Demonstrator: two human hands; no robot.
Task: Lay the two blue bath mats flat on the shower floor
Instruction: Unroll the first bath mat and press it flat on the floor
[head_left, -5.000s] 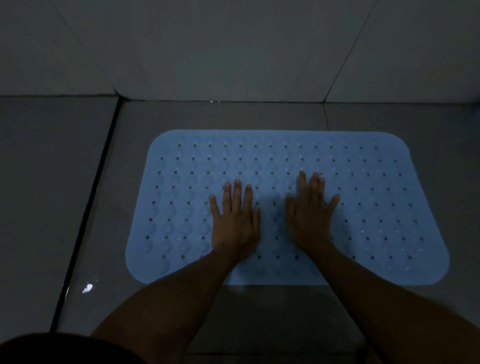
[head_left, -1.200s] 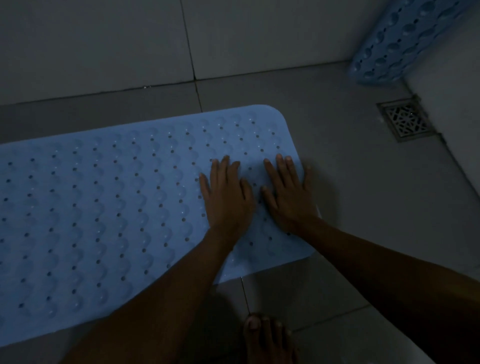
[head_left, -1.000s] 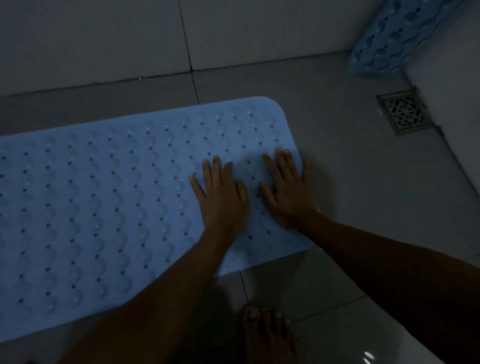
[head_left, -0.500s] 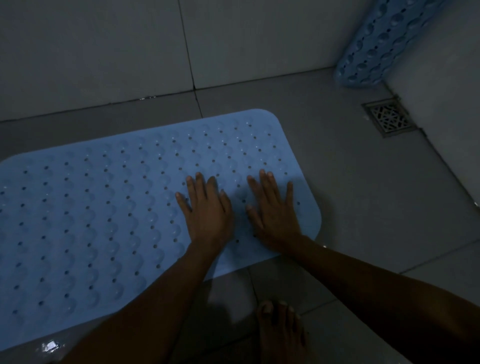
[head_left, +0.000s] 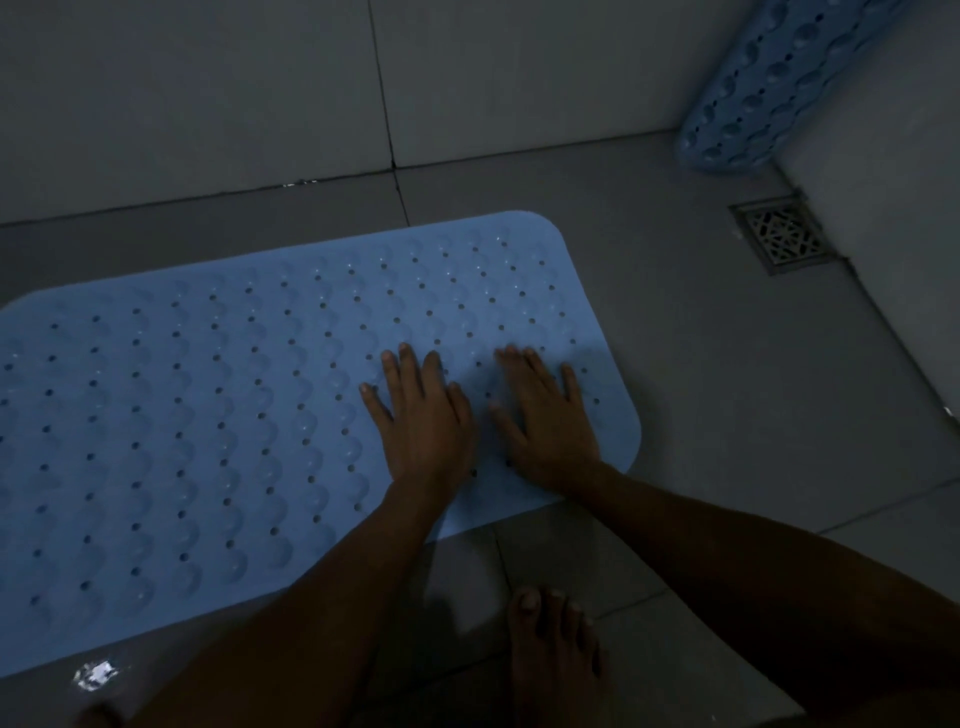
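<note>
Blue mat (head_left: 208, 441) flat on floor – left hand (head_left: 423, 421), right hand (head_left: 545, 415) pressed palm-down, fingers straight, side by side

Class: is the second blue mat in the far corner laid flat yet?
No. The second mat stands propped against the wall, off the floor.

The grey tiled shower floor (head_left: 701, 364), crossed by dark grout lines, carries a pale blue perforated rubber bath mat (head_left: 234, 431) lying flat from the centre out to nine o'clock. A bare foot (head_left: 550, 654) stands on the tiles at six o'clock, near the mat's near edge. A square metal drain grate (head_left: 784, 238) sits in the floor at two o'clock. A small bright wet glint (head_left: 96, 675) shows at seven o'clock.
</note>
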